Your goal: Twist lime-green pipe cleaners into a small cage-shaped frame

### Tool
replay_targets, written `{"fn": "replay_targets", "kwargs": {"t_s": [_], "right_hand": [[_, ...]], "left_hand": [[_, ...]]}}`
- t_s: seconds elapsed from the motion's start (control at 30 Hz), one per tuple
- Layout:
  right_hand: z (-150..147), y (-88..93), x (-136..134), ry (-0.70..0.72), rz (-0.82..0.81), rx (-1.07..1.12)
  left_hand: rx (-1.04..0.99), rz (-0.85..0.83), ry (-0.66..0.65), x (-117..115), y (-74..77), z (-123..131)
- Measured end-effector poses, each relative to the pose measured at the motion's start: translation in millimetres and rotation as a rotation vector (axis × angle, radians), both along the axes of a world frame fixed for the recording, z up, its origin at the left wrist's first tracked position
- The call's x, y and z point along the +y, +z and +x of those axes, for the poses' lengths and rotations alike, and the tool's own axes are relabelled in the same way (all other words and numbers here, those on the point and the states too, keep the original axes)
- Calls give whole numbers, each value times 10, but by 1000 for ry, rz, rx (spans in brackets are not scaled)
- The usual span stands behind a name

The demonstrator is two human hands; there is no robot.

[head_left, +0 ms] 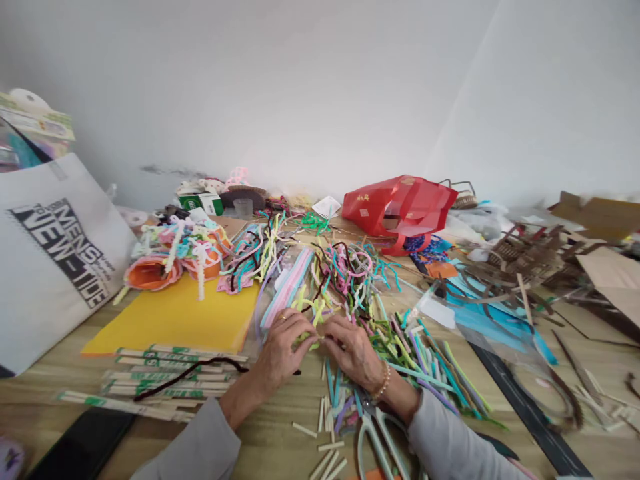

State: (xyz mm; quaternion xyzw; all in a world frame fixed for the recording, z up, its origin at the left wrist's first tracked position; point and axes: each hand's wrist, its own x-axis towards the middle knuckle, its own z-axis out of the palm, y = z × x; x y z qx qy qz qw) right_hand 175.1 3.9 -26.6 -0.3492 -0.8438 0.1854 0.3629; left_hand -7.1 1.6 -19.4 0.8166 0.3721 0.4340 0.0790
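Note:
Over the middle of the table, my left hand (286,348) and my right hand (354,350) meet fingertip to fingertip. Both are closed in a pinch on a yellow-green pipe cleaner (319,308) that bends up behind the fingers; its pinched part is mostly hidden. Just beyond lie a pastel bundle of straight pipe cleaners (290,287) and a tangle of twisted, many-coloured ones (345,267). Cut pipe cleaner pieces (425,363) are heaped right of my right hand. Scissors (381,440) lie below my right wrist, partly under it. A dark brown pipe cleaner (193,375) stretches left of my left wrist.
Paper-wrapped chopsticks (165,383) and yellow sheets (175,319) lie to the left, near a white bag (60,260) and a black phone (80,445). Short stick pieces (327,460) are scattered in front. A red bag (400,207) stands at the back; brown woven strips (525,260) crowd the right.

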Motion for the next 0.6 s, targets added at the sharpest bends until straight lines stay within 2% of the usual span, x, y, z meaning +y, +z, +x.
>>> {"fn": "replay_targets", "kwargs": {"t_s": [0.17,0.6], "right_hand": [[9,14,6,30,-27,31],[9,-23,-4,-29,-48,43]], "left_hand": [[-34,-4,-3,8,2,-4],[-45,-13,-16,26,-41,-38]]}}
